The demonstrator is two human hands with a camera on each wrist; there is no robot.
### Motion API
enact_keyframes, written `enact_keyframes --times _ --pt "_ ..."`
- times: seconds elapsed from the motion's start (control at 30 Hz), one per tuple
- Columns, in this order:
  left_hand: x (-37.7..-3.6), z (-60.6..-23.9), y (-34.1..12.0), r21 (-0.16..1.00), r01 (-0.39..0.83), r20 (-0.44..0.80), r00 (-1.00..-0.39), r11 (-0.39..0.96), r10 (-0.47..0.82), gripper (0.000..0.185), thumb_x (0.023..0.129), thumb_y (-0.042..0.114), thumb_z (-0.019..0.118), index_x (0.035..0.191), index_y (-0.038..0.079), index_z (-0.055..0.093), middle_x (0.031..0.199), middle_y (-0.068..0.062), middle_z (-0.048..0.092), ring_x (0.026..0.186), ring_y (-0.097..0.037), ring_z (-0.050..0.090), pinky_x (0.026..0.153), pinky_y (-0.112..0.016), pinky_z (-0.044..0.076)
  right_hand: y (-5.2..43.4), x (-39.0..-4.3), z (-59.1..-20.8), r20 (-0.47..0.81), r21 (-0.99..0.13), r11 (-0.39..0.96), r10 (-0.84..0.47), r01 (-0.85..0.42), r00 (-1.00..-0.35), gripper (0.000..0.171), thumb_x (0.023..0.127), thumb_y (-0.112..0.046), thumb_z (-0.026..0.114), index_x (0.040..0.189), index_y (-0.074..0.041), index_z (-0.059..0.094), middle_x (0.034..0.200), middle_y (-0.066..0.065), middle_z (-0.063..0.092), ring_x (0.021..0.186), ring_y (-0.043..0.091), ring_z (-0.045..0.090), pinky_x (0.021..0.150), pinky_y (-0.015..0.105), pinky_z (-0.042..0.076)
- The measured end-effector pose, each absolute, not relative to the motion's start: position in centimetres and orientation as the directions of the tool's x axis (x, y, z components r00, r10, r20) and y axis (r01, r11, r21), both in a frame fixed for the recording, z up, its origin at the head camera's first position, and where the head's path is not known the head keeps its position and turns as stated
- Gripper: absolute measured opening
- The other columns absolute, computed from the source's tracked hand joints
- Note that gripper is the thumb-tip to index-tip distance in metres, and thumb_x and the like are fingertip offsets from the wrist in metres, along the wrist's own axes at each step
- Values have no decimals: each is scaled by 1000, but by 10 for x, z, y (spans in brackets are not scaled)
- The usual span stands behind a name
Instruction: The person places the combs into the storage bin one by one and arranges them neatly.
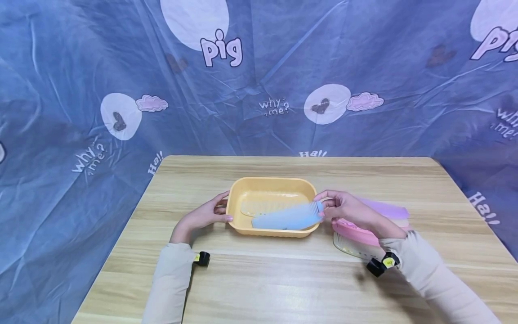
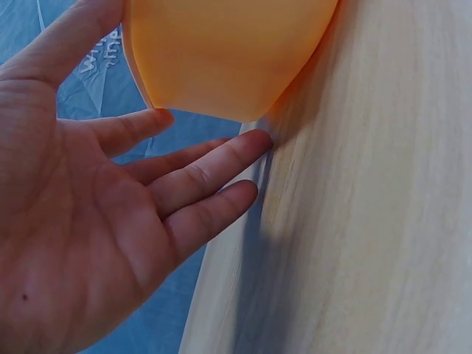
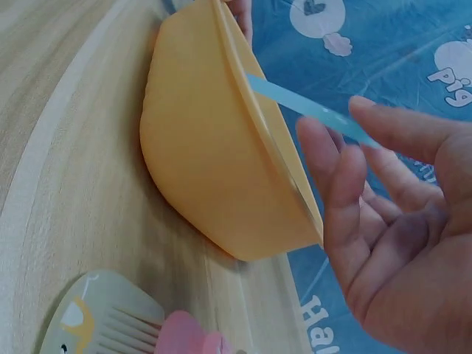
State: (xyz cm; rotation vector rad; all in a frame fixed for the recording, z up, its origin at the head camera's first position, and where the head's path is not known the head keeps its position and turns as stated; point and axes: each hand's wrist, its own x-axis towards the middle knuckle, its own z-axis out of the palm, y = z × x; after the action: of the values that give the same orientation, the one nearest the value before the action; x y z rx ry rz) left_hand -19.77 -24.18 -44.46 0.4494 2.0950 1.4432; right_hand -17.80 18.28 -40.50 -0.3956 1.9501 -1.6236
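Your right hand (image 1: 348, 209) pinches the end of a flat light-blue plastic comb (image 1: 287, 219) between thumb and fingers, just past the right rim of the shallow rectangular orange plastic basin (image 1: 238, 198). That comb lies slanted across the basin: its far end sits low inside, towards the near wall, and its held end rests on the right rim. In the right wrist view the blue comb (image 3: 310, 109) shows as a thin strip crossing the basin's edge (image 3: 243, 81) to your fingertips (image 3: 369, 107).

Your left hand (image 1: 204, 216) lies against the basin's left end with fingers straight and relaxed, clasping nothing; your thumb sits up by the rim and the fingers lie beside the wall. The left wrist view shows the fingers (image 2: 221, 166) spread under the basin's rounded orange corner (image 2: 221, 51).

A pale yellow comb (image 1: 269, 206) lies flat on the basin's floor, behind the blue one. Right of the basin, partly hidden under your right wrist, other combs are piled on the light wooden table (image 1: 283, 279): a lilac one (image 1: 384, 208) farthest back, a pink one (image 1: 354, 232) nearer, and a pale cream one (image 1: 350, 246) nearest you.
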Motion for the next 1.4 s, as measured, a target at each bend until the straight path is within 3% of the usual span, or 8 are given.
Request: enact_keyframes --times 0.17,0.4,0.6,0.83,1.0,1.23,1.4 --pt "-198 -446 -243 937 -47 -249 -786 347 566 93 87 21 72 156 14 10 155 -22 29 138 -38 39 113 -49 35 185 -175 -405 -228 -967 232 -590 107 -774 55 87 -3 65 135 11 40 98 1 68 75 7 66 61 21 56" --pt "-200 -446 -243 930 -35 -249 -792 366 557 95 86 22 73 156 14 10 151 -24 36 134 -37 45 113 -50 35 178 -175 -409 -252 -948 308 -572 80 -781 49 88 -1 61 133 6 44 94 10 61 78 21 68 61 28 57" --pt "-200 -446 -243 917 -10 -245 -803 399 544 93 87 24 73 156 14 12 151 -23 36 136 -38 42 113 -50 36 171 -175 -414 -143 -940 329 -610 -86 -779 41 86 3 62 124 7 49 82 5 57 62 12 57 51 25 48" --pt "-201 -447 -243 926 -24 -247 -794 378 555 93 87 22 72 156 14 10 152 -23 35 138 -38 40 111 -48 39 162 -174 -417 -35 -899 365 -609 -241 -792 33 85 3 65 117 3 54 79 -2 58 67 3 46 55 18 38" --pt "-201 -447 -243 932 -34 -246 -791 361 559 93 88 22 72 156 13 10 153 -23 34 138 -38 40 111 -48 39 160 -174 -418 -26 -887 383 -600 -258 -800 32 84 3 66 115 3 56 78 0 58 67 3 46 57 17 38" --pt "-199 -445 -242 932 -41 -249 -794 359 555 93 87 22 72 156 14 11 152 -23 34 138 -38 40 111 -48 39 160 -174 -418 -40 -886 389 -605 -252 -795 33 84 3 66 114 10 56 78 5 60 73 6 59 60 17 43" --pt "-199 -446 -242 933 -37 -245 -793 357 558 93 88 22 72 156 13 11 152 -23 34 137 -38 41 111 -47 40 162 -174 -418 -54 -877 413 -595 -248 -802 33 85 0 66 115 9 56 80 6 61 70 5 52 59 17 40"
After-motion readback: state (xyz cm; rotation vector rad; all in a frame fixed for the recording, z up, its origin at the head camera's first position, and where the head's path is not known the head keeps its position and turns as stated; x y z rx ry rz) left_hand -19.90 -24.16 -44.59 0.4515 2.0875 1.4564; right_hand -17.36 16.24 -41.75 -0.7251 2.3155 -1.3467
